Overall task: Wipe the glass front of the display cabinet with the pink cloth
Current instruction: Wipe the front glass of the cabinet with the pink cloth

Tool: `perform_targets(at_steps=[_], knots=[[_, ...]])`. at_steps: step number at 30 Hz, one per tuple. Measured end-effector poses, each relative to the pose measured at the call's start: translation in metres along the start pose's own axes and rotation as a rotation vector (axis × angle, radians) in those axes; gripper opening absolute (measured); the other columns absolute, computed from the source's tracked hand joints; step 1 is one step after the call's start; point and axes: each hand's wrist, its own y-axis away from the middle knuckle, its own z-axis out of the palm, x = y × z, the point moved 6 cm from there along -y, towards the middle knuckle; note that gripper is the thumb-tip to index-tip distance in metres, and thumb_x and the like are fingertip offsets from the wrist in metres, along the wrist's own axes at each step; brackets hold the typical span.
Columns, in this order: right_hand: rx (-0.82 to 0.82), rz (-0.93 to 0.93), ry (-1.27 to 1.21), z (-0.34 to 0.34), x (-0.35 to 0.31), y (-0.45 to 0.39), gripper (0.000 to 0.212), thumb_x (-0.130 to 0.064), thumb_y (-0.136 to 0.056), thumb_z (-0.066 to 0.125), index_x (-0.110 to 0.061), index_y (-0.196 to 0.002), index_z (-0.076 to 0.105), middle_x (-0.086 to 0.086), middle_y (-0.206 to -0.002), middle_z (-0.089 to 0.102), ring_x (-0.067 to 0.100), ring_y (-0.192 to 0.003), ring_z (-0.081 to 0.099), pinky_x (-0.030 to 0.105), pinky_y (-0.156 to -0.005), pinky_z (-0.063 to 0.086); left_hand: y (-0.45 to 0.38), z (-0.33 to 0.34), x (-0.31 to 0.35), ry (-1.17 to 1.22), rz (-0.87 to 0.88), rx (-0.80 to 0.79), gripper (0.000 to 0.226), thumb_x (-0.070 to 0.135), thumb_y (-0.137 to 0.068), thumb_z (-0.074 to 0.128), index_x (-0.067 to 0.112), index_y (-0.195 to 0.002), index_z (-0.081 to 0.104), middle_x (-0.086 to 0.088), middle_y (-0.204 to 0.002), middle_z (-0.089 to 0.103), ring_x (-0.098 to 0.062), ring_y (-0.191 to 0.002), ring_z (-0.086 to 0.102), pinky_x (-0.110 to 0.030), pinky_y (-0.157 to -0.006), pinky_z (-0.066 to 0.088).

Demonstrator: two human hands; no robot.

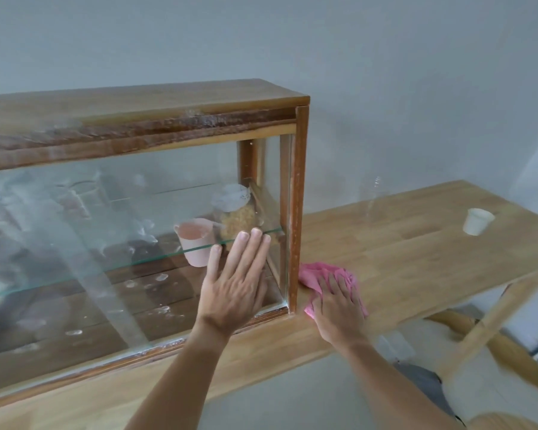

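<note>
A pink cloth [320, 271] lies crumpled on a wooden bench [416, 259], just beside the right front corner of a display cabinet [168, 100]. The right hand [339, 308] rests flat on top of the cloth, its fingers [328, 282] straight and slightly apart, pressing down into the folds rather than curling around them. Cloth shows beyond the fingertips and at both sides of the hand.

The left hand [235, 283] lies flat against the glass front [106, 243] near its right end, palm to the pane, fingers straight and close together, the thumb spread out to the left.

The cabinet is long and low, framed in worn brown wood with whitish marks along the top rail and corner post. Its glass is smeared with pale streaks and smudges. Inside, a glass shelf [75, 274] carries a clear jar [236, 215] of golden-brown contents with a pale lid, and below it a pink cup [196, 240] stands on the dark wooden floor of the cabinet.

The bench is pale, smooth, jointed timber on slanting legs. Well to the right on it stands a small white cup [478, 221], tilted in the wide-angle view. Behind everything is a plain pale grey wall [416, 88], and the floor below is grey.
</note>
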Motion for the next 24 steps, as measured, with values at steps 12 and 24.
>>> perform_targets(at_steps=[12, 24], knots=[[0.89, 0.166, -1.452, -0.108, -0.134, 0.063, 0.062, -0.045, -0.101, 0.029, -0.02, -0.158, 0.032, -0.007, -0.161, 0.039, 0.015, -0.149, 0.035, 0.042, -0.122, 0.032, -0.003, -0.068, -0.077, 0.211, 0.041, -0.024, 0.078, 0.017, -0.087, 0.043, 0.008, -0.16, 0.016, -0.01, -0.168, 0.011, -0.026, -0.156, 0.01, -0.044, -0.126, 0.0], [0.892, -0.57, -0.009, -0.128, -0.315, 0.066, 0.065, -0.063, -0.102, 0.032, -0.034, -0.16, 0.022, 0.013, -0.17, -0.004, 0.039, -0.157, 0.004, 0.072, -0.119, 0.008, -0.02, -0.142, -0.248, 0.037, -0.158, 0.24, 0.064, 0.015, -0.097, 0.036, 0.011, -0.159, 0.02, -0.014, -0.164, 0.016, -0.025, -0.154, 0.013, -0.044, -0.126, 0.002]])
